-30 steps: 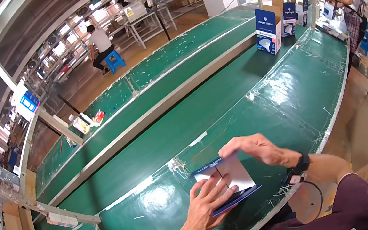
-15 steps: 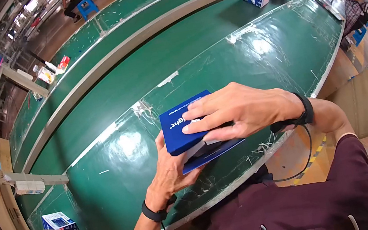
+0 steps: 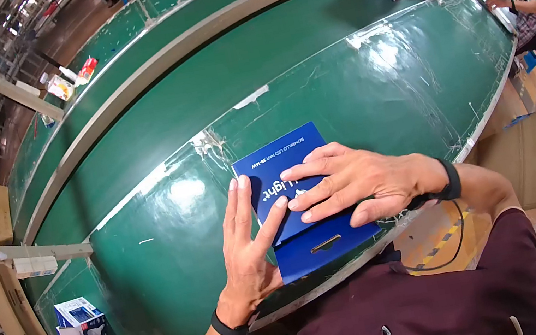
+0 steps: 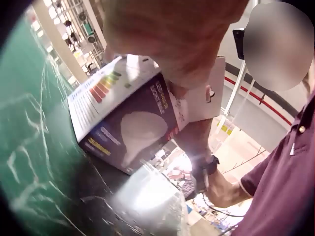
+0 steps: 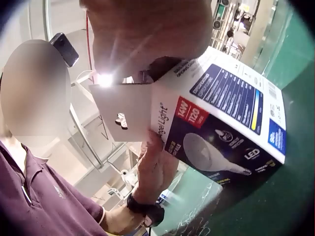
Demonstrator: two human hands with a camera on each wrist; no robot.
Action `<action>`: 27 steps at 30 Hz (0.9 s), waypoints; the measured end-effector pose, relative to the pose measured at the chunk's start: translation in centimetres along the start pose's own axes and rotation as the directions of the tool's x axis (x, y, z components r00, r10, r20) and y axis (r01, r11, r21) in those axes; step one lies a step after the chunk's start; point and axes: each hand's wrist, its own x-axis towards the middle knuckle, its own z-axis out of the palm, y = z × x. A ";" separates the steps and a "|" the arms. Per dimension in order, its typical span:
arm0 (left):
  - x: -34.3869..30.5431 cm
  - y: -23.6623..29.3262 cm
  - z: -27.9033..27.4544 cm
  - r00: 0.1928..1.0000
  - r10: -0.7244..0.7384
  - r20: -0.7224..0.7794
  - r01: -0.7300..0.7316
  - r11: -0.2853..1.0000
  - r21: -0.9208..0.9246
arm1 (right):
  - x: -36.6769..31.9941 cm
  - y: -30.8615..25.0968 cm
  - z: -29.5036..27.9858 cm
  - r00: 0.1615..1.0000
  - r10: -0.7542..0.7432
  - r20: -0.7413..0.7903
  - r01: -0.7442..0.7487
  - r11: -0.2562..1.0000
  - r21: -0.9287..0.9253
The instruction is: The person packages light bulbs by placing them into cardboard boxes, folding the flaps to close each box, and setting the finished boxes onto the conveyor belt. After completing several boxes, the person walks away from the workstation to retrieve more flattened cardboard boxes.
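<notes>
Blue box (image 3: pixel 283 154), right grip (image 3: pixel 375 184) spread on top, left grip (image 3: pixel 247 253) straight-fingered against its edge

"Garment?"
"One maroon shirt (image 3: pixel 413 300), short-sleeved, collared; pale trim (image 5: pixel 102 215) at the sleeve edge."
"Fastening and marking?"
"Light round button (image 4: pixel 301 129); small pale mark (image 5: pixel 59 191) on the chest, too small to read."
"Wrists?"
"Two black bands: left band (image 3: pixel 229 326), right band (image 3: pixel 453 178). One thin dark cable (image 3: pixel 463 223) near the right."
"Head?"
"One black device (image 5: pixel 65 49), slab-shaped, rounded corners."
</notes>
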 end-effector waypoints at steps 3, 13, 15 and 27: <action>-0.6 -0.6 0.6 0.996 -0.075 -0.051 0.071 0.995 -0.070 | 0.5 0.0 -1.2 0.998 0.061 -0.013 -0.062 0.994 -0.094; -0.7 -0.5 -0.4 0.989 0.139 0.041 -0.145 0.941 0.305 | 0.9 0.6 -0.3 0.993 -0.033 0.110 0.049 0.988 -0.148; -0.6 -0.4 -0.4 0.994 0.106 0.028 -0.110 0.950 0.293 | 0.1 0.3 -1.1 0.990 -0.015 0.138 0.025 0.997 -0.070; -0.6 1.3 3.2 0.931 -0.323 -0.168 0.175 0.801 -0.572 | -3.0 -1.3 2.5 0.944 0.064 -0.324 -0.119 0.981 -0.153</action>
